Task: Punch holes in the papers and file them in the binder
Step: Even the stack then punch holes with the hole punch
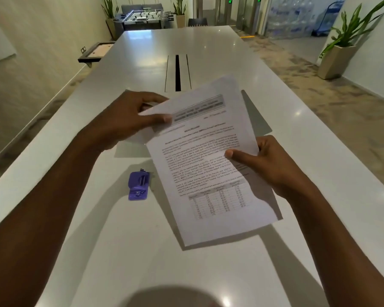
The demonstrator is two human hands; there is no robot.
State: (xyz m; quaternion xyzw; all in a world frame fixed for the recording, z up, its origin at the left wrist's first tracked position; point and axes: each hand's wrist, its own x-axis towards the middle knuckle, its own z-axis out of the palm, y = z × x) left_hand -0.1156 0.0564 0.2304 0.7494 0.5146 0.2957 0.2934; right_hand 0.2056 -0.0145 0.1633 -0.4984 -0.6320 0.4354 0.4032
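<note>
- Papers (208, 165): printed sheets with a table of figures near the foot, held in the air between both hands, tilted and clear of the table (142, 251). A back sheet shows fanned out past the front one at the far edge.
- Left hand (129, 120): pinches the far left corner of the papers, thumb on the printed face, fingers curled behind.
- Right hand (268, 165): pinches the right edge about halfway down, thumb flat on the face, fingers hidden behind the sheets.
- Hole punch (138, 186): small and purple, lying on the table below the left hand and just left of the papers, apart from both hands.
- Binder: not plainly seen. A flat grey shape (256, 116) on the table beyond the right hand, mostly hidden by the papers, may be the binder or a shadow; cannot tell.
- Stage, as judged: sheets in hand for squaring up; no holes visible; punching and filing not yet done.
- Risk: if the sheets are punched while fanned, the holes would probably fall out of line.
- Risk: both grips are at the edges only, so freeing one hand for the punch could let the sheets droop or slide apart.
- Risk: the punch looks small, and forcing all the sheets in at once might jam it or tear the paper.
</note>
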